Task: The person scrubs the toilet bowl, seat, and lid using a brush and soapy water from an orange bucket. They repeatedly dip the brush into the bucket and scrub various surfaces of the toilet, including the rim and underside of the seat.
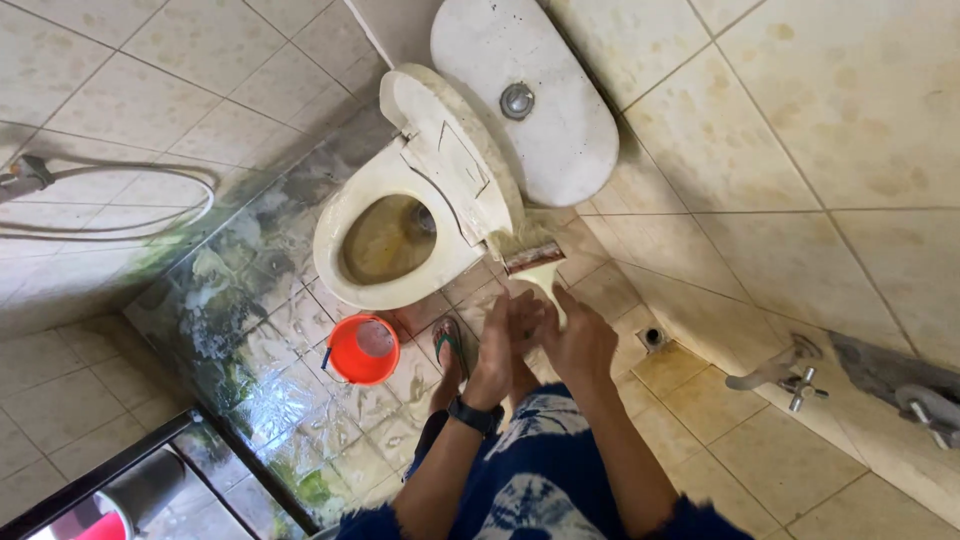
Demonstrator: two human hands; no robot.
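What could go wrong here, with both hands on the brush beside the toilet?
1. Both hands, left hand and right hand, grip the brush; a slip could flick dirty bristles against the toilet seat.
2. The floor looks wet and slick; the sandal could slide.
3. The orange bucket stands close to that foot and might get kicked over.

The floor [300, 330] is tiled, wet & shiny, w/ green and brown stains near the middle. A dirty cream toilet [400, 225] stands on it, seat up, brown water in the bowl. Just beside the toilet's front sits a small orange bucket [362, 350]. A foot in a flip-flop [450, 345] rests on the tiles near the bucket. A small round drain [652, 337] is set in the floor by the wall on the right.
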